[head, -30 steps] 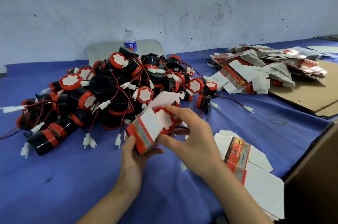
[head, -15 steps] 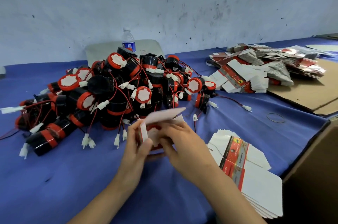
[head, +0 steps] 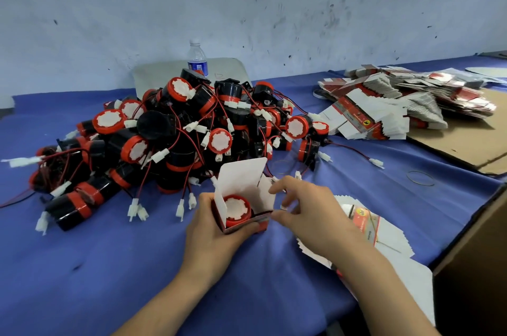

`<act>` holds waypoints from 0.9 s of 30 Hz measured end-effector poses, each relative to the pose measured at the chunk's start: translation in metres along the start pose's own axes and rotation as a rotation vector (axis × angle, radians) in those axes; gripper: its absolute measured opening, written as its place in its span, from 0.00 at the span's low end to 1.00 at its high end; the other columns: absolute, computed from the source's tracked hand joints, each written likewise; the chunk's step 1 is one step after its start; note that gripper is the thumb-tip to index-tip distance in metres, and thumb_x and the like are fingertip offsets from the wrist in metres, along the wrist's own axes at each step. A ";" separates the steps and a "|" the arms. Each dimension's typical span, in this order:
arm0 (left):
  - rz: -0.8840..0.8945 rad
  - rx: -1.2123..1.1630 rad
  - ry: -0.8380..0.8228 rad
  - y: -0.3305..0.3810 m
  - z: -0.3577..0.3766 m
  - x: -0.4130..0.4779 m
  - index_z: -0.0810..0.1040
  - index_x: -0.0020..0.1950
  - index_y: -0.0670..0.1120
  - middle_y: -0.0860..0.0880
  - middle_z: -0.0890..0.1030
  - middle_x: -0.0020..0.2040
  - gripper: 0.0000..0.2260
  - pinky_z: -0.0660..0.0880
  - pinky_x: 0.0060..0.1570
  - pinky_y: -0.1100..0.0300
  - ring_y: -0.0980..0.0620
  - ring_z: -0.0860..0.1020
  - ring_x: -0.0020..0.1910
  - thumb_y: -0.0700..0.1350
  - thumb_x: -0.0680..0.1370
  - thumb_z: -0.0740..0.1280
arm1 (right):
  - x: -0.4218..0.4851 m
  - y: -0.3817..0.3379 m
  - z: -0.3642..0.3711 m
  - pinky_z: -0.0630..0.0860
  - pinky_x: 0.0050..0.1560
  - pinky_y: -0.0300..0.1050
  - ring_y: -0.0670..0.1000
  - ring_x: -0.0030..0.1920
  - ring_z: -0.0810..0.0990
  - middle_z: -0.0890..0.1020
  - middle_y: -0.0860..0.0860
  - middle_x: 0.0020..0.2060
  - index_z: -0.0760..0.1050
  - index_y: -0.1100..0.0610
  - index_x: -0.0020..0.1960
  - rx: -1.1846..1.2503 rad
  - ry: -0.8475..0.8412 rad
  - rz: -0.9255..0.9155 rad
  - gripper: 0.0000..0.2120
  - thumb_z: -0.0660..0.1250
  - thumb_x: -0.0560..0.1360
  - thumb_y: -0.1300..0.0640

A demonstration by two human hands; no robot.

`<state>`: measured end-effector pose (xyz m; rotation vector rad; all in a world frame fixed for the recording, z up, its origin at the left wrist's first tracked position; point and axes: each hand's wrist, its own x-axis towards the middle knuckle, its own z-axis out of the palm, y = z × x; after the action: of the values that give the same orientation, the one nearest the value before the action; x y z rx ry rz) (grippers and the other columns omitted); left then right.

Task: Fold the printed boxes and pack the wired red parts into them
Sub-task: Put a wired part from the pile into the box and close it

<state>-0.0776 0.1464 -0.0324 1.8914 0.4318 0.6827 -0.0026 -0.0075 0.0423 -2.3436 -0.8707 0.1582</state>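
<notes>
While left hand (head: 211,237) fingers (head: 204,205) clamp the box (head: 241,179), red part (head: 237,209) upright, face up, right hand (head: 310,215) grip unclear

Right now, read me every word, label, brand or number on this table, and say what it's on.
Nothing here reads clearly.
On the water bottle: blue label with a red patch, lettering blurred.
On the far pile of flat boxes: red band, yellow emblem, print too small.
On the near stack of flat boxes: same band, blurred.
On the open box in the left hand: print mostly hidden.
</notes>
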 end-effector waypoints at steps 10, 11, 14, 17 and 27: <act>-0.097 -0.055 0.189 -0.001 -0.004 0.002 0.65 0.49 0.62 0.61 0.79 0.47 0.30 0.77 0.43 0.56 0.60 0.78 0.47 0.66 0.55 0.76 | 0.006 -0.009 0.004 0.69 0.36 0.31 0.44 0.33 0.74 0.81 0.46 0.37 0.76 0.51 0.46 0.478 0.242 -0.072 0.10 0.67 0.74 0.67; -0.103 -0.033 0.177 -0.002 -0.005 0.002 0.65 0.49 0.61 0.59 0.79 0.47 0.30 0.78 0.45 0.52 0.57 0.78 0.49 0.66 0.55 0.76 | 0.006 -0.013 0.004 0.69 0.36 0.30 0.42 0.32 0.75 0.82 0.44 0.37 0.77 0.52 0.44 0.537 0.270 -0.104 0.11 0.67 0.74 0.67; -0.105 0.035 0.132 -0.001 -0.003 0.001 0.65 0.48 0.61 0.57 0.79 0.46 0.32 0.77 0.47 0.47 0.53 0.78 0.49 0.69 0.53 0.76 | 0.004 -0.019 0.009 0.73 0.38 0.33 0.44 0.38 0.80 0.84 0.44 0.39 0.80 0.51 0.41 0.675 0.334 -0.162 0.11 0.69 0.73 0.66; -0.097 0.066 0.100 0.000 -0.002 0.000 0.66 0.46 0.58 0.58 0.80 0.43 0.30 0.77 0.46 0.48 0.55 0.79 0.47 0.69 0.53 0.73 | 0.003 -0.024 0.016 0.75 0.41 0.32 0.43 0.42 0.82 0.84 0.44 0.41 0.80 0.50 0.47 0.644 0.418 -0.188 0.09 0.69 0.75 0.63; -0.054 0.151 -0.007 0.003 -0.005 -0.004 0.64 0.49 0.61 0.62 0.77 0.47 0.27 0.74 0.55 0.47 0.51 0.76 0.54 0.64 0.60 0.76 | 0.021 -0.011 0.029 0.66 0.41 0.46 0.55 0.45 0.69 0.71 0.51 0.43 0.67 0.52 0.61 -0.176 0.383 -0.191 0.10 0.60 0.80 0.57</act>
<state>-0.0839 0.1462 -0.0297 2.0159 0.5413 0.6224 -0.0015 0.0274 0.0281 -2.3211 -0.9347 -0.4488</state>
